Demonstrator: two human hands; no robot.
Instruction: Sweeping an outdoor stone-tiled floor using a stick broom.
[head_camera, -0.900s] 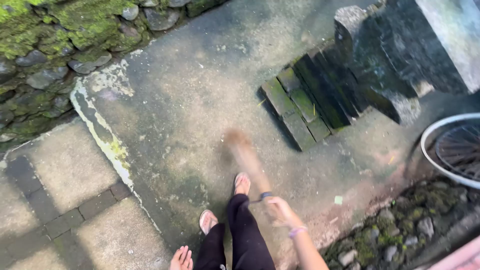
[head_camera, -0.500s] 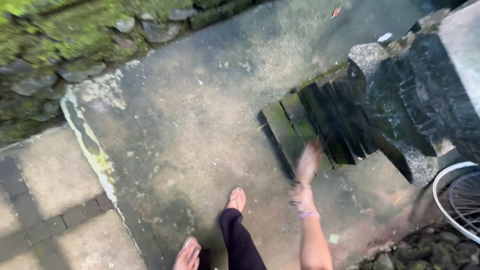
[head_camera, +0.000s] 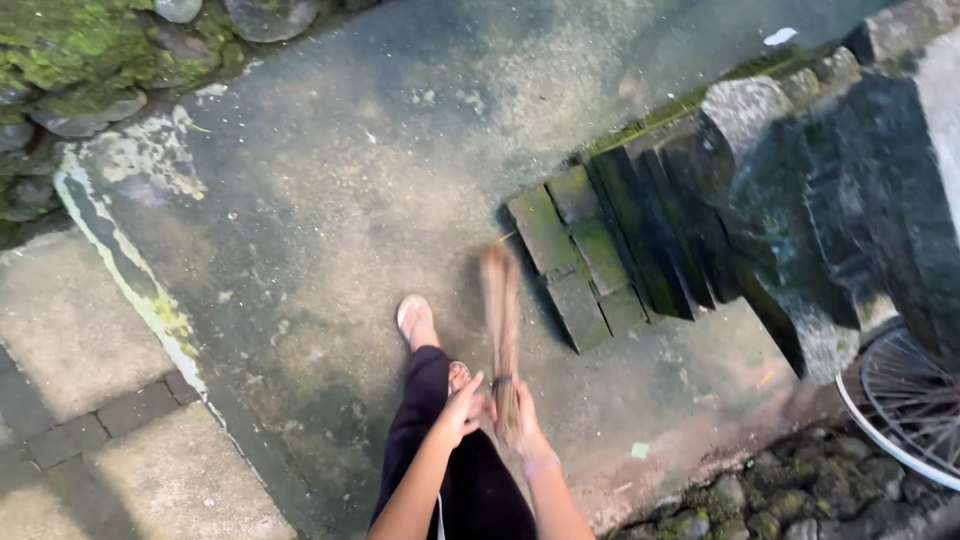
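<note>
Mossy steps (head_camera: 585, 255) sit at two o'clock on damp concrete (head_camera: 330, 200), while the right hand (head_camera: 520, 420) and left hand (head_camera: 462, 405) clasp a stick broom (head_camera: 500, 320), bristles angled toward twelve for sweeping.

One stick broom (head_camera: 500, 310), two hands, left (head_camera: 458, 412) and right (head_camera: 520, 425), two sandals (head_camera: 412, 315), one bicycle wheel (head_camera: 905, 410)
</note>
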